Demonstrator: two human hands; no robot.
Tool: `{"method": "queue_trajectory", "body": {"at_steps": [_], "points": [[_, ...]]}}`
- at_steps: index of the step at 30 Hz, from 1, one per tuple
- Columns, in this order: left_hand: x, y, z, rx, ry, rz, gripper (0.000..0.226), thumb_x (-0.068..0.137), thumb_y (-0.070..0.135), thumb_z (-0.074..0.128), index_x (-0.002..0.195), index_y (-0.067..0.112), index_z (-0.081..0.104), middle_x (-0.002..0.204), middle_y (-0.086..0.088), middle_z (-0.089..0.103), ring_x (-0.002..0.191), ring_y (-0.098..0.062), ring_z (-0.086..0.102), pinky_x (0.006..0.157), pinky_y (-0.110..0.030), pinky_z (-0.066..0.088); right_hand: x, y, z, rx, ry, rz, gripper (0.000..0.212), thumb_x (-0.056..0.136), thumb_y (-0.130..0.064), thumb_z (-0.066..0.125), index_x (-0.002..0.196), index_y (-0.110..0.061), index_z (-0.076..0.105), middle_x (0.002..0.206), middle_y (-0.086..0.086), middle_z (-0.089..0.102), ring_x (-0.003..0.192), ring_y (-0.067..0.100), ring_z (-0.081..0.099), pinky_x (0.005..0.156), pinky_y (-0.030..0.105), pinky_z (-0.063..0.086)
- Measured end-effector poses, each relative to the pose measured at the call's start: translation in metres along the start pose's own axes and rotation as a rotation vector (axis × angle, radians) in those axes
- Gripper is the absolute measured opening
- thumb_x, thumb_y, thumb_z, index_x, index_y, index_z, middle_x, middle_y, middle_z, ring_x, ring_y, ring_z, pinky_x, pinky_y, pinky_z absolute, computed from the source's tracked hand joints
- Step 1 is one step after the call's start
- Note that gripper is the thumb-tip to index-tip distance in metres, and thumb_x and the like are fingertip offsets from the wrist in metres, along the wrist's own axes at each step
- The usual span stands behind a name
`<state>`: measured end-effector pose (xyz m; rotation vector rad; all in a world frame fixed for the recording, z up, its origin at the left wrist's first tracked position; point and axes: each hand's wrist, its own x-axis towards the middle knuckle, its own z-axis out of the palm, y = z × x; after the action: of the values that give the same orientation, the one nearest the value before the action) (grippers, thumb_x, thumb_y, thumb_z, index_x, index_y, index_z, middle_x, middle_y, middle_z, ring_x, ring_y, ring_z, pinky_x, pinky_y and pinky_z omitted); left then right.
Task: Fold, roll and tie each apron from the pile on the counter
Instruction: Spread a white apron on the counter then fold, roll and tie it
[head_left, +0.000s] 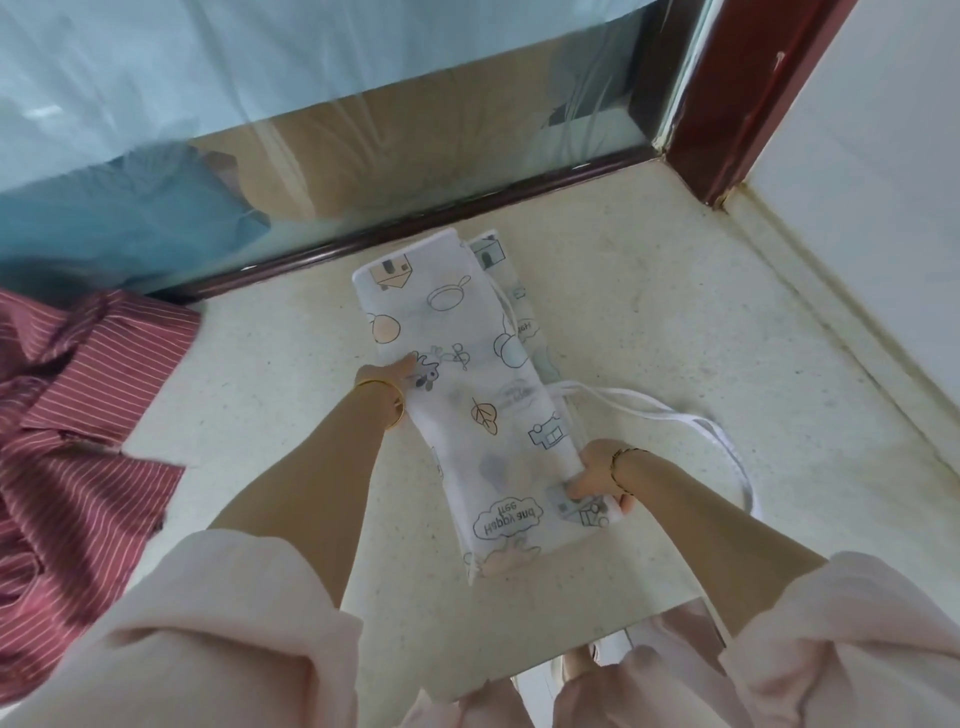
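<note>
Folding looks finished: right hand (597, 475) grasps the printed apron (467, 395) by its near end, left hand (387, 375) grip unclear; rolling comes next.

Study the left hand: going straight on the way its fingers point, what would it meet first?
The folded printed apron: the left hand touches its left edge, fingers pointing across it. Beyond that, probably the white strap.

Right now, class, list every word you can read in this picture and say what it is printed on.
"Happy and free": upside down inside a cloud outline on the white printed apron.
Second cloud at the apron's right edge: partly hidden, unreadable.
Faint cloud mid-apron: too blurred.
</note>
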<state>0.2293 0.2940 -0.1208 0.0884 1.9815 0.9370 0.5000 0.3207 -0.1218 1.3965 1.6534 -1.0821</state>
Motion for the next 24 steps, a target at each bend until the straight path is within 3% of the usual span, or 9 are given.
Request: {"method": "queue_trajectory", "body": {"at_steps": [2, 4, 7, 9, 12, 15, 18, 21, 24], "points": [[0.0, 0.001, 0.003, -0.062, -0.003, 0.089, 0.018, 0.083, 0.016, 0.067, 0.086, 0.001, 0.057, 0.089, -0.017, 0.064, 0.084, -0.033, 0.065, 0.084, -0.044, 0.054, 0.002, 0.001, 0.0, 0.039, -0.003, -0.001, 0.042, 0.083, -0.031, 0.064, 0.113, -0.003, 0.056, 0.107, 0.018, 0.064, 0.093, 0.031, 0.065, 0.072, 0.034, 0.057], [-0.005, 0.005, 0.007, -0.165, -0.082, 0.198, 0.01, 0.087, 0.004, 0.06, 0.085, 0.006, 0.05, 0.08, -0.014, 0.063, 0.068, -0.028, 0.061, 0.075, -0.042, 0.053, 0.001, 0.001, -0.002, 0.064, -0.007, -0.001, 0.043, 0.083, -0.033, 0.066, 0.112, -0.002, 0.056, 0.107, 0.019, 0.064, 0.087, 0.031, 0.064, 0.068, 0.034, 0.056], [-0.012, 0.011, 0.015, -0.33, -0.24, 0.309, 0.007, 0.09, 0.001, 0.057, 0.089, 0.008, 0.056, 0.085, -0.012, 0.066, 0.069, -0.025, 0.062, 0.072, -0.04, 0.053, -0.001, 0.002, -0.003, 0.045, -0.003, -0.022, 0.038, 0.087, -0.037, 0.062, 0.105, -0.004, 0.056, 0.102, 0.016, 0.064, 0.075, 0.028, 0.062, 0.068, 0.032, 0.057], [-0.013, 0.015, 0.022, -0.34, -0.259, 0.321, 0.008, 0.091, 0.001, 0.055, 0.088, 0.009, 0.057, 0.085, -0.011, 0.066, 0.068, -0.024, 0.061, 0.07, -0.038, 0.053, 0.0, 0.004, -0.002, 0.027, 0.02, -0.041, 0.033, 0.089, -0.038, 0.06, 0.099, -0.007, 0.055, 0.087, 0.009, 0.061, 0.064, 0.023, 0.06, 0.063, 0.029, 0.054], [-0.006, 0.016, 0.034, -0.229, -0.162, 0.314, 0.009, 0.092, 0.004, 0.055, 0.084, 0.009, 0.054, 0.08, -0.01, 0.062, 0.065, -0.024, 0.057, 0.066, -0.035, 0.051, 0.004, 0.006, 0.002, 0.015, 0.044, -0.049, 0.029, 0.089, -0.037, 0.059, 0.095, -0.009, 0.056, 0.078, 0.005, 0.058, 0.066, 0.023, 0.062, 0.066, 0.031, 0.054], [0.007, 0.012, 0.042, 0.04, 0.045, 0.28, 0.011, 0.091, 0.013, 0.056, 0.085, 0.007, 0.049, 0.08, -0.01, 0.055, 0.08, -0.025, 0.052, 0.073, -0.034, 0.044, 0.006, 0.007, 0.003, 0.044, 0.046, -0.051, 0.031, 0.087, -0.034, 0.061, 0.104, -0.008, 0.059, 0.09, 0.009, 0.062, 0.087, 0.03, 0.067, 0.077, 0.037, 0.057], [0.008, 0.015, 0.046, 0.161, 0.083, 0.241, 0.013, 0.092, 0.012, 0.056, 0.083, 0.006, 0.048, 0.07, -0.005, 0.049, 0.087, -0.027, 0.055, 0.074, -0.03, 0.043, 0.007, 0.007, 0.004, 0.058, 0.043, -0.058, 0.03, 0.085, -0.03, 0.062, 0.104, -0.007, 0.06, 0.097, 0.013, 0.065, 0.091, 0.03, 0.066, 0.078, 0.038, 0.058], [0.011, 0.018, 0.048, 0.302, 0.097, 0.25, 0.028, 0.092, 0.014, 0.056, 0.111, -0.006, 0.052, 0.103, -0.024, 0.062, 0.108, -0.037, 0.058, 0.087, -0.042, 0.048, 0.009, 0.008, 0.004, 0.058, 0.041, -0.058, 0.028, 0.084, -0.028, 0.062, 0.102, -0.007, 0.061, 0.096, 0.012, 0.066, 0.09, 0.03, 0.067, 0.077, 0.038, 0.058], [0.011, 0.021, 0.05, 0.448, 0.133, 0.261, 0.041, 0.092, 0.014, 0.057, 0.124, -0.006, 0.043, 0.121, -0.024, 0.056, 0.112, -0.036, 0.055, 0.088, -0.038, 0.046, 0.011, 0.009, 0.004, 0.056, 0.054, -0.058, 0.022, 0.082, -0.028, 0.063, 0.092, -0.009, 0.06, 0.083, 0.007, 0.062, 0.08, 0.027, 0.066, 0.071, 0.035, 0.058]]}}
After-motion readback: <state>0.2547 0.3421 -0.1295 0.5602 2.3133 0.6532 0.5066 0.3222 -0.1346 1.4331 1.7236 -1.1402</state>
